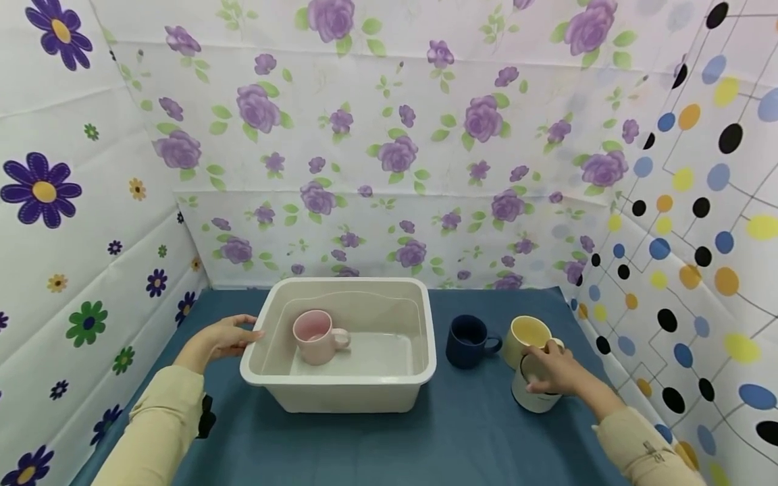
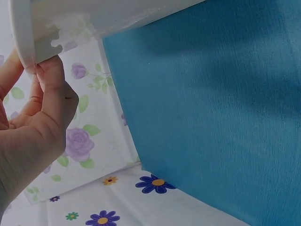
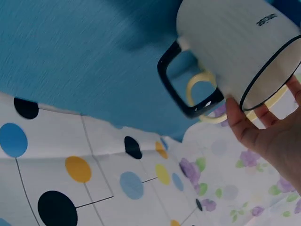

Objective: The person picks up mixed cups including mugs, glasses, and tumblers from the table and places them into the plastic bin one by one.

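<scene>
My left hand (image 1: 226,336) pinches the left rim of a white plastic tub (image 1: 340,380); in the left wrist view thumb and fingers lie on both sides of that rim (image 2: 22,35). Inside the tub, towards its left, a pink mug (image 1: 316,345) stands upright, handle to the right. At the right, my right hand (image 1: 556,370) holds a white mug (image 1: 535,399) by its dark-edged rim. The right wrist view shows this mug (image 3: 225,42) with its black handle (image 3: 168,77), the thumb outside the rim. Just behind it stands a yellow mug (image 1: 516,334), partly hidden.
A dark blue mug (image 1: 464,344) stands between the tub and the yellow mug, handle to the right. Everything rests on a blue-covered table (image 1: 377,449). Patterned sheets (image 1: 365,155) enclose the back and both sides, the dotted one (image 1: 687,297) close by the right arm.
</scene>
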`<state>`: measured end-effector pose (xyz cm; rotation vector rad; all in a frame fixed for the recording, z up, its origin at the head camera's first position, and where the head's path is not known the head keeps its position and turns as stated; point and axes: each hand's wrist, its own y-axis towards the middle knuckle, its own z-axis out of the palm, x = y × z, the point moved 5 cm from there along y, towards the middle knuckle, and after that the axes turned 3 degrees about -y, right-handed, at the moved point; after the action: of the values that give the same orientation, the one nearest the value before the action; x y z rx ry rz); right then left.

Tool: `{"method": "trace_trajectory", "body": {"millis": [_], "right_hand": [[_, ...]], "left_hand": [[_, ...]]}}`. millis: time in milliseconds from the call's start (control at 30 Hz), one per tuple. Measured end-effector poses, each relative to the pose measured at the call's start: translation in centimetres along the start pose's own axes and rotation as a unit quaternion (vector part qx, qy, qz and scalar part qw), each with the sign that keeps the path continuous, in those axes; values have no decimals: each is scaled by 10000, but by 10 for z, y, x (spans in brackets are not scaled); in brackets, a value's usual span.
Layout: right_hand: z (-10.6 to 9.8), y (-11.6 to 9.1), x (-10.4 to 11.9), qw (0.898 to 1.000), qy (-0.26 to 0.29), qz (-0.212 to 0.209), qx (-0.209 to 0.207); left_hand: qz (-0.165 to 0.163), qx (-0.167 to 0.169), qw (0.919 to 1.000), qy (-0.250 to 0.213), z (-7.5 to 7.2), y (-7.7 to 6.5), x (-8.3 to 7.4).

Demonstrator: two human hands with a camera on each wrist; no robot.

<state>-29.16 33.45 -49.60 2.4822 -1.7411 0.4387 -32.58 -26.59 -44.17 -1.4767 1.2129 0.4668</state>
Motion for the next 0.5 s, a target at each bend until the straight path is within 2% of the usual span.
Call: {"method": "trace_trajectory", "body": {"millis": [233,400,500], "right_hand": [[-2,-1,20,9989,-372,23,-273],[6,-3,23,9966,-624,304,-451],[11,-4,22,9938,-717,497,-692]], "left_hand": [[57,49,10000,-12,-4,-6,1],[41,54,10000,-45,1,-4,1],[11,13,10000,-53,2,-2,1]]}}
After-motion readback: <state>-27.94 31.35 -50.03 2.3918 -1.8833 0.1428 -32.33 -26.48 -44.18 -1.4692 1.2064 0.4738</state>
